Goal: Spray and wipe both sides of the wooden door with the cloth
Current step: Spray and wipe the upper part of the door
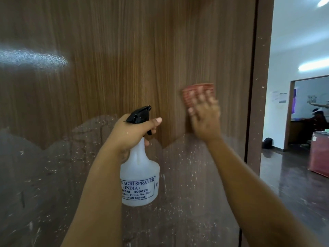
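The wooden door (110, 56) fills most of the head view. Its upper part looks darker and clean; the lower part is dull, dusty and speckled. My left hand (130, 132) grips the neck of a white spray bottle (139, 177) with a black trigger head, held upright close to the door. My right hand (205, 118) presses a red checked cloth (196, 93) flat against the door near its right edge, fingers spread and blurred by motion.
The door's edge and brown frame (258, 86) run down the right. Beyond them lies a room with a dark glossy floor (293, 184), a reddish cabinet (319, 154), a black bag on the floor and a person in the far doorway.
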{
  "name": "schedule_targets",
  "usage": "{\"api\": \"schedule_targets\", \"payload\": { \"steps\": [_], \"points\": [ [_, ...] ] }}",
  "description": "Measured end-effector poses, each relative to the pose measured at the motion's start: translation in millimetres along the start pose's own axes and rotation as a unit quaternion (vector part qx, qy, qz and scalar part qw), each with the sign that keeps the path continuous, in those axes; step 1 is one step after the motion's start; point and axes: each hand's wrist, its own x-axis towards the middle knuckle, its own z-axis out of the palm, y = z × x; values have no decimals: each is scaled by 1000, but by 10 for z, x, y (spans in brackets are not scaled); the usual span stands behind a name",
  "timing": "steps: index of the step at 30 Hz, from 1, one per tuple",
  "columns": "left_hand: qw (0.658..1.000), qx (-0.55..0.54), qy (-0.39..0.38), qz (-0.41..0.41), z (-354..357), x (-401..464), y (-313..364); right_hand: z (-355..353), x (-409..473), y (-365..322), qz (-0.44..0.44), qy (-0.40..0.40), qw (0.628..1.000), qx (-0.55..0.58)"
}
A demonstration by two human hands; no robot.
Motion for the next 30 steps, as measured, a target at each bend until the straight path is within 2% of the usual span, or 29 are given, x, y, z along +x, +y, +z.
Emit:
{"api": "schedule_targets", "payload": {
  "steps": [3, 6, 8, 11, 13, 15, 18, 21, 22, 23, 24, 26, 28, 30],
  "points": [
    [1000, -1, -19, -5, 66, 10, -58, -201, 23, 659, 201, 23, 979, 30],
    [999, 6, -29, -22, 73, 27, -137, -213, -135, 703, 294, 14, 955, 37],
    [998, 23, -46, -34, 87, 21, -178, -70, -335, 317, 271, 28, 962, 29],
    [994, 56, -74, -52, 158, -41, -231, 99, -662, -179, 70, 5, 996, 47],
    [993, 57, -82, -66, 192, -80, -285, 52, -604, -71, -2, -22, 999, 47],
    [993, 54, -86, -67, 208, -82, -345, -44, -475, 170, 26, -20, 999, 13],
    [996, 36, -52, -57, 198, -73, -383, -153, -352, 469, 177, 12, 984, 22],
    [997, 28, -48, -47, 163, -93, -370, -33, -318, 173, 300, 61, 951, 37],
    [998, 24, -49, -44, 136, -99, -369, 35, -346, -60, 305, 81, 948, 30],
    [998, 18, -46, -43, 106, -107, -357, 118, -416, -318, 265, 92, 959, 30],
    [998, 11, -44, -41, 79, -118, -331, 202, -532, -577, 183, 77, 980, 31],
    [998, -8, -47, -31, 57, -127, -267, 354, -864, -1013, -33, -8, 999, 32],
    [998, -39, -43, -29, 64, -135, -193, 384, -1040, -1115, -199, -27, 980, 17],
    [998, -38, -46, -25, 89, -143, -152, 327, -911, -861, -273, -4, 962, -22]
  ]
}}
